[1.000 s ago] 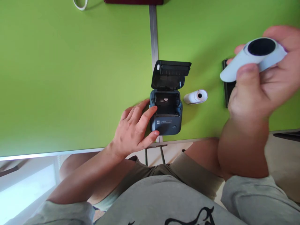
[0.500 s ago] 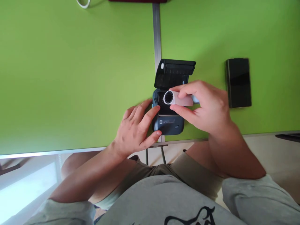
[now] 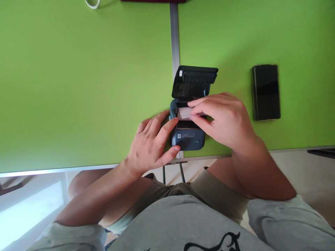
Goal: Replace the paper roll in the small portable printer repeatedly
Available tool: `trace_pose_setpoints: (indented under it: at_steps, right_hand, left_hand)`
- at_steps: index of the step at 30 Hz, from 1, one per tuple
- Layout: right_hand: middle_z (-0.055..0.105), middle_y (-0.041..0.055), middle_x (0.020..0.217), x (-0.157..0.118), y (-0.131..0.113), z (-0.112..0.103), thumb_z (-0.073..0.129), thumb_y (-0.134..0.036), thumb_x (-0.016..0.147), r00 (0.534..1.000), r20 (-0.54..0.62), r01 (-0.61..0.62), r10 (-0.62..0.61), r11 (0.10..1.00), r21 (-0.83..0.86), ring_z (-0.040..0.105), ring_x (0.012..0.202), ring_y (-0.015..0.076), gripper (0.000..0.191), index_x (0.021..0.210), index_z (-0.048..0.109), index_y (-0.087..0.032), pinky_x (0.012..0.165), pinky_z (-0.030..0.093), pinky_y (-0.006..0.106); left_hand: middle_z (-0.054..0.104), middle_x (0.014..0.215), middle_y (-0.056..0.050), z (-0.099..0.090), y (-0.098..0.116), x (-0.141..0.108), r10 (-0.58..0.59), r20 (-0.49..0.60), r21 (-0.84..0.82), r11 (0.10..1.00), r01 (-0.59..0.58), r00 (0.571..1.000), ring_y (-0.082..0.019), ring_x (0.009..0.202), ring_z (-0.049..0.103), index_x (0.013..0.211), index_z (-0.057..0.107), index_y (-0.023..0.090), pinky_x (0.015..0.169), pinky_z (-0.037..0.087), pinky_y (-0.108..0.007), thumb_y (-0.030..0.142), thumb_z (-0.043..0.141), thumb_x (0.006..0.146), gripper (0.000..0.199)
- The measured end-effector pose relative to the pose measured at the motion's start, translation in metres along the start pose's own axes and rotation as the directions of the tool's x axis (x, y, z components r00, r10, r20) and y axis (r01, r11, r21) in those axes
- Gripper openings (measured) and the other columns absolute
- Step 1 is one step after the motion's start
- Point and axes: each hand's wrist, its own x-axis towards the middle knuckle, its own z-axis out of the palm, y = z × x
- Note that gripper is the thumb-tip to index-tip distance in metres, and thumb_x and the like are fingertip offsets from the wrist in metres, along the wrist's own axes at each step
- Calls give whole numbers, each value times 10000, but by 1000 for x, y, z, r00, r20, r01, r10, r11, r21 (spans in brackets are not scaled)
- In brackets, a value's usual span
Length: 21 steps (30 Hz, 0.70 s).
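A small dark blue device [image 3: 187,139] lies near the table's front edge, its black lid [image 3: 193,82] raised at the far side. Inside its compartment is a white paper roll [image 3: 184,113], lying sideways. The fingertips of my right hand [image 3: 222,113] close on the roll from the right and cover its right part. My left hand [image 3: 154,141] rests against the device's left side, fingers spread, the index fingertip at the compartment's edge and the thumb on the front left corner.
On the green table [image 3: 78,87], a black phone-like object [image 3: 266,92] lies to the right. A white ring [image 3: 92,3] and a dark red object [image 3: 153,0] show at the far edge of view. A metal strip [image 3: 175,38] runs behind the device.
The roll has gone from tilted above the compartment, its round end showing, to lying down inside it. My right hand has moved with it; my left hand has stayed in place.
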Motion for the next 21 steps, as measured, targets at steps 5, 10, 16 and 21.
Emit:
trace_pose_setpoints:
  at_steps: [5, 10, 16, 21]
  right_hand:
    - [826, -17, 931, 2, -2, -3, 667, -194, 950, 999, 11, 44, -44, 999, -24, 758, 888, 214, 199, 761, 686, -253, 767, 507, 399]
    - [776, -15, 829, 2, -7, -9, 655, -173, 937, 995, 94, 42, -44, 999, 28, 701, 833, 195, 216, 735, 625, -241, 760, 483, 380]
    - [747, -11, 785, 1, -10, -12, 684, -203, 934, 982, 132, 114, -132, 984, 133, 664, 802, 182, 224, 722, 617, -227, 742, 479, 367]
    - [757, -1, 826, -3, -8, -13, 723, -284, 918, 963, 139, 203, -229, 962, 181, 664, 824, 182, 235, 703, 656, -220, 740, 473, 374]
  left_hand:
    - [564, 1490, -255, -1, 0, 0, 3, -1, 2, 1000, -3, 1000, -344, 1383, 574, 1534, 381, 148, 1093, 439, -468, 593, 270, 1081, 645]
    - [567, 1485, -253, 0, 0, 0, 8, -12, -1, 1000, -8, 1000, -345, 1368, 584, 1535, 374, 154, 1081, 445, -469, 590, 282, 1080, 637]
    - [523, 1514, -244, 4, -3, -3, 41, -39, -3, 999, -41, 998, -342, 1412, 544, 1624, 276, 234, 1072, 443, -485, 559, 318, 1076, 638]
    - [431, 1611, -161, 3, -2, -2, 17, 40, 4, 1000, -18, 999, -363, 1403, 520, 1618, 396, 400, 1087, 408, -519, 628, 426, 1030, 631]
